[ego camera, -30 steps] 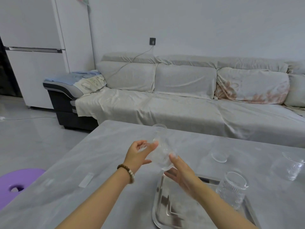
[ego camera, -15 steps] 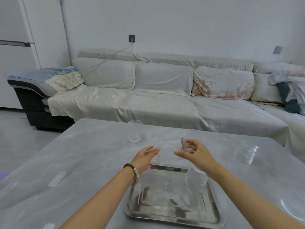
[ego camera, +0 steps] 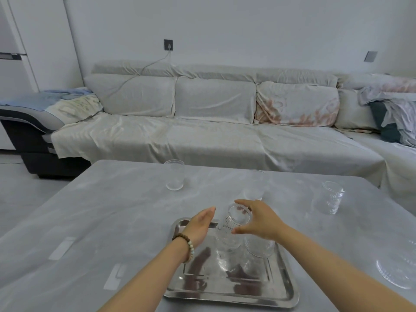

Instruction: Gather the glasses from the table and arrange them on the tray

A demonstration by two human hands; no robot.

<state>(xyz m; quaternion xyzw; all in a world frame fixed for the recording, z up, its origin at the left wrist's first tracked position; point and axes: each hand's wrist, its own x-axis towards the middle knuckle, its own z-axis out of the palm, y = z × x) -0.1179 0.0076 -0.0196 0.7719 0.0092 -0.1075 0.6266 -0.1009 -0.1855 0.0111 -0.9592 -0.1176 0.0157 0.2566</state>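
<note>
A shiny steel tray [ego camera: 227,293] lies on the grey table [ego camera: 108,221] in front of me. My right hand [ego camera: 258,219] grips the rim of a ribbed clear glass [ego camera: 229,233] that stands upright over the tray. A second ribbed glass [ego camera: 258,247] stands on the tray just right of it, partly hidden by my right wrist. My left hand [ego camera: 199,226] hovers open beside the held glass, fingers apart, holding nothing. Loose glasses stand on the table: one far left [ego camera: 174,177], one behind my hands [ego camera: 254,185], one far right [ego camera: 331,197].
Another clear glass piece [ego camera: 398,266] lies at the table's right edge. A long covered sofa [ego camera: 202,131] runs behind the table. White tape strips [ego camera: 62,247] mark the table's left part. A white fridge [ego camera: 13,64] stands at the far left.
The glass passed from my left hand to my right, which has brought it down over the tray beside the other glass. My left hand has let go. My view swung right.
</note>
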